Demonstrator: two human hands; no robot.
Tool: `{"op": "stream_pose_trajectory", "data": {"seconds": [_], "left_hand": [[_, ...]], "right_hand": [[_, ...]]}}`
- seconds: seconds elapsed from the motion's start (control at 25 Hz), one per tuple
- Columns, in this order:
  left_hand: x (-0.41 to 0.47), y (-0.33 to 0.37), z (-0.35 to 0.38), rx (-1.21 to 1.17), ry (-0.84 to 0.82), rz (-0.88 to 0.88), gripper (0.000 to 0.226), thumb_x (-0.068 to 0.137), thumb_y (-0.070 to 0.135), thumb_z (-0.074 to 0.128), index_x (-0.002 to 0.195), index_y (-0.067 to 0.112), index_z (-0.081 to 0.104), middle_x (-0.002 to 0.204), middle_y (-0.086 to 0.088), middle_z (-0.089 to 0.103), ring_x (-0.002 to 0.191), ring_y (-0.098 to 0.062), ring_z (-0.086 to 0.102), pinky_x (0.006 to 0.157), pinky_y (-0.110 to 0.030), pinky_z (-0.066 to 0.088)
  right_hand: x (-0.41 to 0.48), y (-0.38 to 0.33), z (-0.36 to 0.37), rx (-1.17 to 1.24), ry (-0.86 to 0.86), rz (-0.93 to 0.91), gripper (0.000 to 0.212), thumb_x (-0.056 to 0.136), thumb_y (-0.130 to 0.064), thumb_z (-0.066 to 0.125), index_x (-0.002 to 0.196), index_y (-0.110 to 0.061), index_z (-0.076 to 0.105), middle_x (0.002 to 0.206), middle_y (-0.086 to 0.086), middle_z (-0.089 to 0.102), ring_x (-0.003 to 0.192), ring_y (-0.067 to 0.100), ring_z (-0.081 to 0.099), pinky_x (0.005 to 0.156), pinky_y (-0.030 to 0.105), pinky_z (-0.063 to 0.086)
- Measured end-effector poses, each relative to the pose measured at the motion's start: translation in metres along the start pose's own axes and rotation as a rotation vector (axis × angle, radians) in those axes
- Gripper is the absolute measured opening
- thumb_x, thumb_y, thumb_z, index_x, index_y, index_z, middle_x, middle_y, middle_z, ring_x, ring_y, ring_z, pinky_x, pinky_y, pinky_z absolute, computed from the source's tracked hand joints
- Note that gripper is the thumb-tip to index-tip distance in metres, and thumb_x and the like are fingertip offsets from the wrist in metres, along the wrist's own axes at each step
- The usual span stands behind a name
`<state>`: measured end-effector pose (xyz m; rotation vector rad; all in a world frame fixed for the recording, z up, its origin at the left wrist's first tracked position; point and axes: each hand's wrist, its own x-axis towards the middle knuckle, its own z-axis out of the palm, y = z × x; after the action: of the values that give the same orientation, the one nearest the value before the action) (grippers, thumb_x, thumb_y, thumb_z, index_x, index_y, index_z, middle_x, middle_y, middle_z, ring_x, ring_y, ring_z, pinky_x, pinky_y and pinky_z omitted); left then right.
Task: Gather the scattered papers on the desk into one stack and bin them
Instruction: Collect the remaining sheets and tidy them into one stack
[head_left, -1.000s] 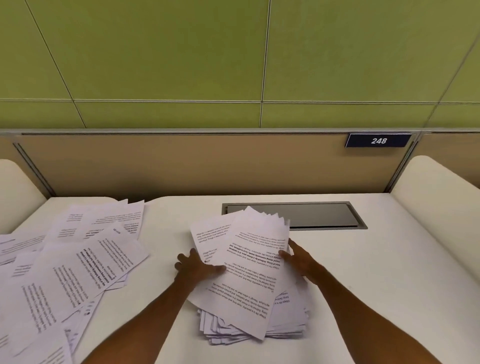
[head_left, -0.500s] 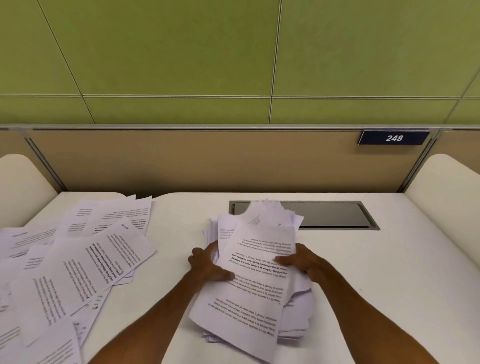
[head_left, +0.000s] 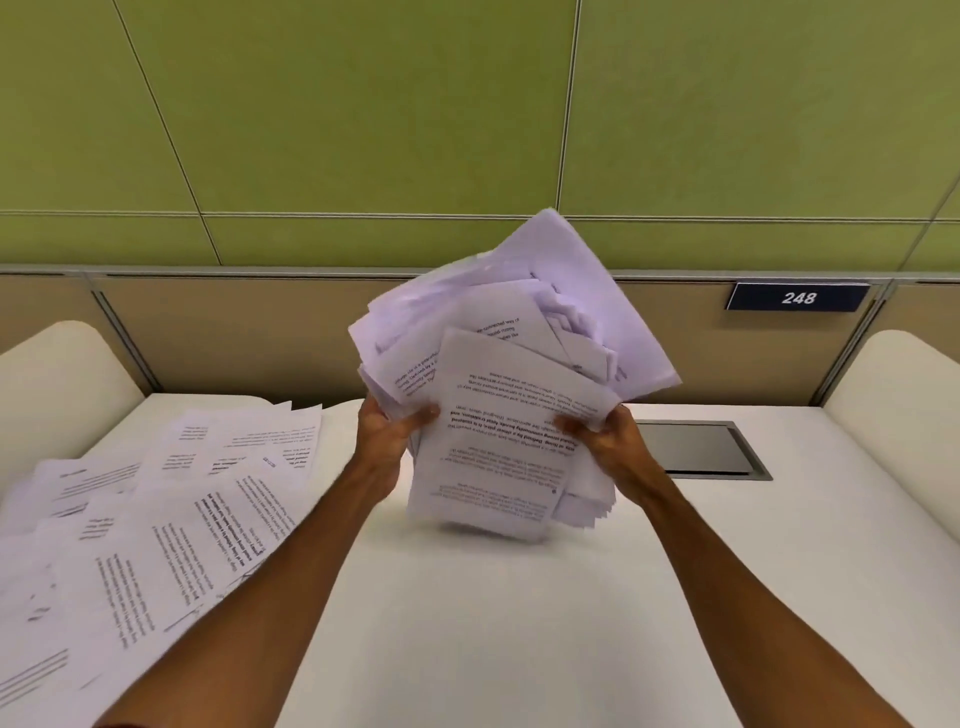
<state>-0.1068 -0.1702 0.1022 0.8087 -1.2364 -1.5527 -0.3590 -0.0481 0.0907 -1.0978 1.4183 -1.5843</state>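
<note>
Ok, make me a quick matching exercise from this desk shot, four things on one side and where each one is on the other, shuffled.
Things:
1. paper bundle
2. loose sheets
3. number plate 248
4. metal hatch

Places:
A. set flush in the desk, at right
B. spread on the desk, at left
C. held up between both hands
D. on the partition, upper right

Pairs: 1-C, 2-B, 3-D, 4-A

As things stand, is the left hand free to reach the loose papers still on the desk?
Probably not yet. The left hand is gripping the lifted stack together with the right hand. The loose papers lie close to its left with nothing between, but the grip must release first.
</note>
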Motion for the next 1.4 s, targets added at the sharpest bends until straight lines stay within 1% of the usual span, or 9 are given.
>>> {"op": "stream_pose_trajectory", "data": {"seconds": [0.16, 0.32, 0.56, 0.76, 0.92, 1.04, 1.2, 1.32, 1.4], "left_hand": [[-0.003, 0.004, 0.014, 0.109, 0.041, 0.083, 0.086, 0.061, 0.010, 0.086, 0.133, 0.012, 0.039, 0.118, -0.008, 0.062, 0.103, -0.021, 0.064, 0.075, -0.032, 0.058], [0.001, 0.002, 0.028, 0.111, 0.153, 0.139, 0.077, 0.049, 0.021, 0.092, 0.106, 0.032, 0.041, 0.108, 0.003, 0.061, 0.083, -0.001, 0.068, 0.062, -0.018, 0.055], [0.001, -0.007, 0.027, 0.069, 0.105, 0.054, 0.093, 0.052, 0.029, 0.091, 0.129, 0.016, 0.042, 0.115, -0.007, 0.063, 0.101, -0.021, 0.065, 0.074, -0.032, 0.059], [-0.005, -0.026, 0.028, 0.056, 0.044, -0.028, 0.043, 0.059, 0.030, 0.080, 0.097, 0.029, 0.059, 0.082, 0.013, 0.075, 0.073, -0.005, 0.072, 0.057, -0.029, 0.061], [0.000, -0.025, 0.017, -0.142, 0.174, -0.039, 0.070, 0.058, 0.020, 0.084, 0.115, 0.024, 0.044, 0.100, 0.001, 0.070, 0.087, -0.015, 0.069, 0.068, -0.036, 0.059], [0.006, -0.023, 0.010, -0.129, 0.163, -0.028, 0.058, 0.062, 0.025, 0.083, 0.111, 0.031, 0.052, 0.099, 0.002, 0.072, 0.091, -0.020, 0.069, 0.070, -0.040, 0.059], [0.003, -0.032, 0.001, 0.080, 0.082, -0.127, 0.046, 0.064, 0.055, 0.072, 0.101, 0.028, 0.065, 0.095, 0.004, 0.074, 0.093, -0.022, 0.070, 0.065, -0.031, 0.059], [-0.003, -0.049, -0.014, 0.328, 0.021, -0.144, 0.049, 0.065, 0.062, 0.072, 0.103, 0.031, 0.061, 0.101, 0.005, 0.072, 0.096, -0.021, 0.069, 0.083, -0.043, 0.059], [-0.006, -0.052, -0.024, 0.433, -0.105, -0.127, 0.053, 0.064, 0.055, 0.077, 0.109, 0.033, 0.061, 0.105, 0.006, 0.072, 0.099, -0.021, 0.068, 0.083, -0.044, 0.059]], "right_hand": [[0.003, 0.002, 0.011, -0.064, 0.087, 0.029, 0.029, 0.078, -0.024, 0.077, 0.103, -0.027, 0.063, 0.095, -0.006, 0.071, 0.078, -0.001, 0.072, 0.063, 0.017, 0.059], [0.004, -0.001, 0.017, 0.051, 0.246, -0.044, 0.049, 0.076, -0.028, 0.080, 0.120, -0.021, 0.059, 0.100, -0.006, 0.071, 0.094, 0.012, 0.070, 0.062, 0.017, 0.058], [0.010, -0.012, 0.010, 0.132, 0.225, -0.146, 0.047, 0.073, -0.031, 0.076, 0.115, -0.035, 0.055, 0.107, -0.005, 0.069, 0.093, 0.012, 0.070, 0.070, 0.025, 0.060], [0.012, -0.006, 0.003, 0.091, 0.189, -0.105, 0.065, 0.072, -0.033, 0.079, 0.128, -0.023, 0.049, 0.107, -0.003, 0.070, 0.089, 0.007, 0.072, 0.069, 0.025, 0.061], [0.013, 0.000, -0.003, 0.110, 0.230, -0.139, 0.056, 0.081, -0.014, 0.077, 0.131, -0.015, 0.051, 0.108, 0.001, 0.071, 0.092, 0.014, 0.071, 0.069, 0.026, 0.059], [0.014, 0.001, -0.002, 0.179, 0.247, -0.135, 0.048, 0.080, -0.019, 0.075, 0.124, -0.012, 0.059, 0.103, 0.005, 0.074, 0.089, 0.021, 0.073, 0.071, 0.032, 0.061], [0.015, 0.002, 0.001, 0.145, 0.189, -0.071, 0.048, 0.078, -0.039, 0.069, 0.120, -0.019, 0.060, 0.099, 0.004, 0.075, 0.092, 0.027, 0.072, 0.073, 0.037, 0.061], [0.018, 0.000, 0.000, 0.135, 0.159, -0.063, 0.051, 0.080, -0.040, 0.069, 0.124, -0.016, 0.058, 0.104, 0.008, 0.074, 0.094, 0.029, 0.072, 0.072, 0.037, 0.061], [0.018, 0.000, -0.003, 0.120, 0.146, -0.043, 0.041, 0.080, -0.043, 0.072, 0.112, -0.018, 0.065, 0.098, 0.004, 0.076, 0.095, 0.031, 0.071, 0.070, 0.033, 0.060]]}}
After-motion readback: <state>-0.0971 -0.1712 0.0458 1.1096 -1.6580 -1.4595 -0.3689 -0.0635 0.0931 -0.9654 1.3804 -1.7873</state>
